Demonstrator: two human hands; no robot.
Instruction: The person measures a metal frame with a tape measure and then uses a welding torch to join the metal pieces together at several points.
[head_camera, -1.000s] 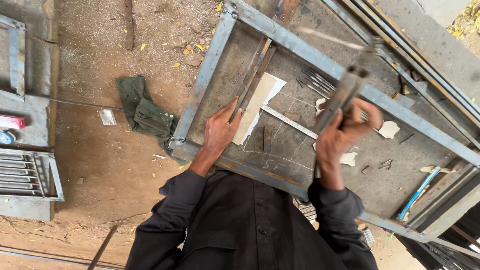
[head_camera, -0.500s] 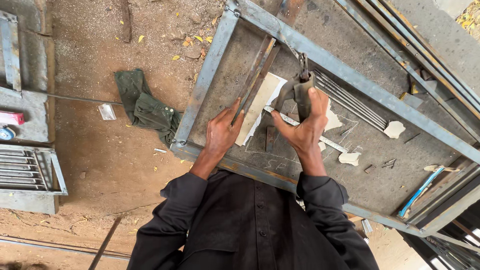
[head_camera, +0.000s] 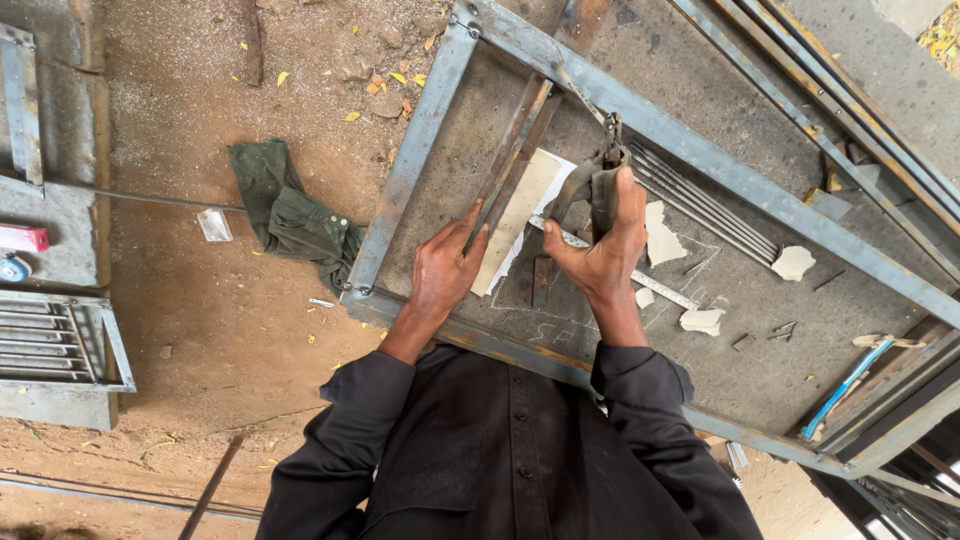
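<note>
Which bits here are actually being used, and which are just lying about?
In use: left hand on flat bars; right hand gripping a holder; metal frame.
Lying about: green cloth, thin rods, white scraps, blue tool, grate.

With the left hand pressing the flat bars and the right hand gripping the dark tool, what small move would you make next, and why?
Probably lower the tool's tip to the bars. The left hand rests on the two flat bars lying inside the steel frame, and the right hand holds the dark tool to their right, its tip apart from them.
</note>
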